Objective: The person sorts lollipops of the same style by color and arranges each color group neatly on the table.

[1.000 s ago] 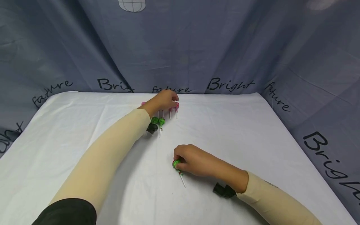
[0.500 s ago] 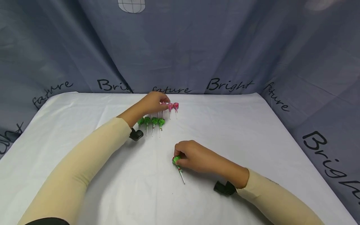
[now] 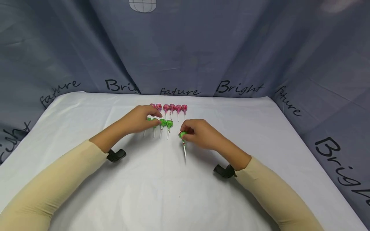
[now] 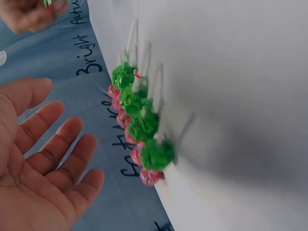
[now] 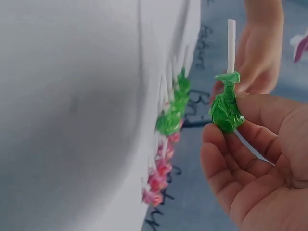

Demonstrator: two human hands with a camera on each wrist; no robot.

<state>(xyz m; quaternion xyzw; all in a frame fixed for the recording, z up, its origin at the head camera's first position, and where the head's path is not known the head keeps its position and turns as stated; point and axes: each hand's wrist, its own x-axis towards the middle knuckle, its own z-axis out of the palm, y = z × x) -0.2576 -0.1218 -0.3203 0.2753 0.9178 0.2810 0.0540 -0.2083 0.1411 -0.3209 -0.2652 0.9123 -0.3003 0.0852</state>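
My right hand [image 3: 202, 134] pinches a green-wrapped lollipop [image 5: 225, 113] by its candy head between thumb and fingertips, its white stick pointing back toward me. To its left, several green lollipops [image 3: 169, 124] lie side by side in a row on the cloth, sticks toward me. My left hand [image 3: 137, 119] hovers over the left part of that row, fingers relaxed and spread, hiding some of it. In the left wrist view its fingers [image 4: 79, 149] hold nothing. Behind the green row lies a row of several pink lollipops [image 3: 172, 107], partly covered by the left hand.
A white cloth [image 3: 162, 192] covers the table. A grey-blue curtain [image 3: 185, 48] with black lettering hangs right behind the far edge. A black wrist camera sits under each forearm, the left one [image 3: 117, 155] and the right one [image 3: 224, 171] close over the cloth.
My left hand has come back and left from the pink row to above the green row. My right hand has moved forward with its lollipop, now close to the green row's right end.
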